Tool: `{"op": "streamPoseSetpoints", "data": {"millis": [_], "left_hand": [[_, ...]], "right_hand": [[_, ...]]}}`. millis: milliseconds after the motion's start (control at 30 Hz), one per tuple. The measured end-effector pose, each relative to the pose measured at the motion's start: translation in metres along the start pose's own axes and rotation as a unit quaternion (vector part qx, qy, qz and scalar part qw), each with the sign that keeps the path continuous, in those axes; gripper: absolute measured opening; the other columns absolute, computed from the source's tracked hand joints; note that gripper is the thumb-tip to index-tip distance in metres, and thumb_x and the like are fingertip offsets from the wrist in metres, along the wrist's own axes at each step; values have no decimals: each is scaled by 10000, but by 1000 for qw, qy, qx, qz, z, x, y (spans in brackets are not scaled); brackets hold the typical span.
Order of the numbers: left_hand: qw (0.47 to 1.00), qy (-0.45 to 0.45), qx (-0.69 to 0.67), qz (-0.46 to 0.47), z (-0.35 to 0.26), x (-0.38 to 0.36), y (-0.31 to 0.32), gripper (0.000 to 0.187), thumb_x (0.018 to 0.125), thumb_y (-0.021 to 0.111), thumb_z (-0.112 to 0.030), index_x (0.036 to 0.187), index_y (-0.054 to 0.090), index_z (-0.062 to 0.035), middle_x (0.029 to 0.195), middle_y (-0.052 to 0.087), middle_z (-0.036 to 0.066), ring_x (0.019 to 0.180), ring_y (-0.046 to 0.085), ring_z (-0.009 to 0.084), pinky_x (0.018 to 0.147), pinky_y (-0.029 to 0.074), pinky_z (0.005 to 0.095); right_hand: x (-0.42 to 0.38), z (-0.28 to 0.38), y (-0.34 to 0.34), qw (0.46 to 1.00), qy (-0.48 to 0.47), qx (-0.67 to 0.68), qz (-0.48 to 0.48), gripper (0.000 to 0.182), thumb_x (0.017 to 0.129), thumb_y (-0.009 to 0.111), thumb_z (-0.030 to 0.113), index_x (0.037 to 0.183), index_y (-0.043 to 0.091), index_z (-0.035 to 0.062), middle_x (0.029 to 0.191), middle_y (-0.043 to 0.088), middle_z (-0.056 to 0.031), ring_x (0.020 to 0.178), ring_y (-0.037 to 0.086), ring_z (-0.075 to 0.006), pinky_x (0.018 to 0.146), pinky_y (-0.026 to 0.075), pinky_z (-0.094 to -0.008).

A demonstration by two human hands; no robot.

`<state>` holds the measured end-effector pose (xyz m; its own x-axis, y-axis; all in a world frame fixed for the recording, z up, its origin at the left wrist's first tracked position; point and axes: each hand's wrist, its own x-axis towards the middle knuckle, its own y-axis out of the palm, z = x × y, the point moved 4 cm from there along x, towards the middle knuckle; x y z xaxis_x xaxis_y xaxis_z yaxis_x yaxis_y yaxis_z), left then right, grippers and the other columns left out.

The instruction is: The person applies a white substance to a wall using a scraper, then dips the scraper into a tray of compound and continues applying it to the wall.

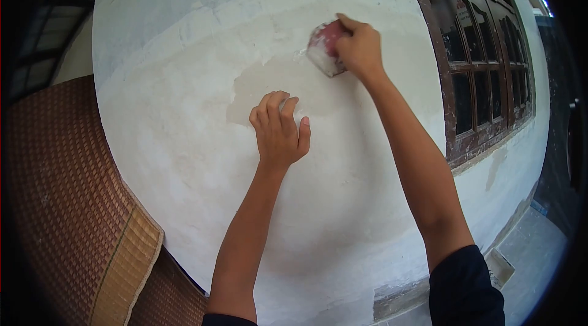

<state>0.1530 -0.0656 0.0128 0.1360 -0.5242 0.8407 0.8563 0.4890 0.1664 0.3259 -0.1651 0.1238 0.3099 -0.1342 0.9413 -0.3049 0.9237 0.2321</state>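
Note:
My right hand grips a red putty scraper smeared with white filler. Its blade end lies against the white wall, beside a greyish damp-looking patch. Lower and to the left, my left hand is raised close to the wall, over the bottom of that patch. The fingers of this hand are apart and slightly curled, and I see nothing held in them.
A dark brown wooden window with glass panes is set in the wall at right. A woven mat hangs or stands along the left side. Grey floor tiles show at lower right.

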Motion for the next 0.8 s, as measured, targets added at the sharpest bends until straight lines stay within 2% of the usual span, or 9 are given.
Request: {"op": "streamPoseSetpoints", "data": {"millis": [67, 200, 267, 333, 400, 467, 533, 633, 800], "left_hand": [[1000, -1, -1, 5, -1, 1, -1, 383, 905, 506, -258, 1225, 457, -54, 1215, 490, 132, 1148, 441, 314, 946, 272, 467], [1000, -2, 1, 2, -1, 1, 0, 393, 900, 507, -252, 1235, 451, -55, 1215, 491, 126, 1151, 438, 313, 952, 269, 468], [1000, -4, -2, 6, -1, 0, 0, 395, 901, 506, -253, 1238, 451, -55, 1215, 492, 125, 1151, 437, 313, 954, 269, 468], [1000, -7, -1, 6, -1, 0, -1, 397, 902, 505, -253, 1241, 450, -55, 1216, 493, 124, 1151, 436, 313, 955, 269, 469], [1000, -8, 3, 25, -1, 1, 0, 401, 903, 503, -255, 1247, 448, -55, 1219, 493, 124, 1151, 434, 312, 956, 269, 469], [1000, -4, 3, 16, 0, 1, 0, 402, 904, 503, -255, 1248, 447, -56, 1218, 494, 123, 1151, 435, 312, 957, 269, 469], [1000, -2, 3, 9, -1, 0, 1, 402, 904, 503, -254, 1250, 446, -56, 1217, 495, 123, 1151, 435, 311, 957, 269, 468], [1000, -8, -3, 8, 0, -1, -1, 404, 906, 501, -254, 1253, 444, -54, 1212, 498, 124, 1152, 435, 311, 958, 269, 468], [1000, -7, -4, 15, -1, 0, 0, 394, 900, 506, -245, 1239, 461, -49, 1208, 499, 126, 1146, 439, 313, 957, 274, 466]], "right_hand": [[12, -12, -28, 991, 101, 52, -64, 536, 677, 561, 36, 1202, 666, 51, 1018, 677, -252, 927, 669, -387, 881, 510, -389], [3, 3, -9, 994, -94, 60, -13, 532, 677, 557, 45, 1198, 650, -10, 1052, 673, -268, 909, 687, -360, 833, 532, -368], [3, 2, -4, 996, -72, 28, 50, 517, 686, 566, 49, 1192, 653, -11, 1071, 670, -265, 923, 685, -354, 836, 529, -364], [16, -15, -26, 995, 71, 37, -57, 508, 689, 574, 50, 1188, 667, 25, 1060, 673, -252, 961, 669, -366, 886, 508, -367], [17, -20, -25, 987, 88, 108, -84, 498, 687, 586, 49, 1176, 679, 44, 1034, 677, -243, 974, 658, -371, 912, 494, -366], [4, 7, -3, 991, -69, 107, -32, 490, 695, 585, 46, 1176, 675, 33, 1019, 680, -236, 947, 662, -370, 896, 501, -377], [-9, 19, 15, 994, -96, 31, 31, 451, 781, 523, 15, 1213, 652, 44, 1035, 671, -253, 965, 651, -366, 898, 489, -363], [9, -4, -20, 987, 37, -13, -153, 432, 730, 607, 74, 1154, 674, 17, 949, 677, -226, 896, 663, -376, 821, 514, -435], [-7, 14, 9, 991, -100, 94, 6, 440, 741, 579, 50, 1171, 668, 26, 954, 677, -212, 858, 657, -379, 830, 507, -421]]}}
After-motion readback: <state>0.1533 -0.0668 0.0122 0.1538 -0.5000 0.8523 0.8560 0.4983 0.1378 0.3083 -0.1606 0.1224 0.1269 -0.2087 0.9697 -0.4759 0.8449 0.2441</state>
